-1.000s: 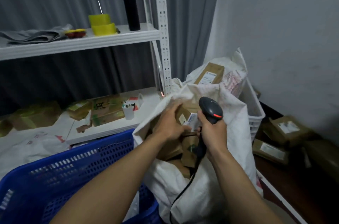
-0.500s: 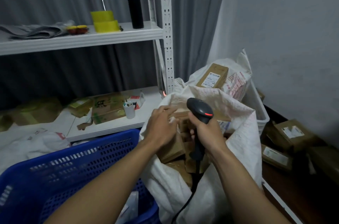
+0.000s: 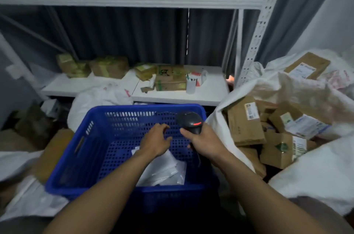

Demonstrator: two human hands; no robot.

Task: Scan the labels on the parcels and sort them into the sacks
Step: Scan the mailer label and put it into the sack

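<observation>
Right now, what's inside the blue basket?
Crumpled white plastic bags lie on the blue basket's floor. The left hand and forearm cover part of them, so anything beneath is hidden.

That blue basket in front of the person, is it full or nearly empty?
Nearly empty. The blue basket shows its bare perforated floor and walls; only a few white packets lie at the bottom, below the left hand.

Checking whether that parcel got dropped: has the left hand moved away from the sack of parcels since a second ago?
Yes. The left hand has moved left, out of the white sack of cardboard parcels, and is now over the blue basket, fingers open, holding nothing.
</observation>
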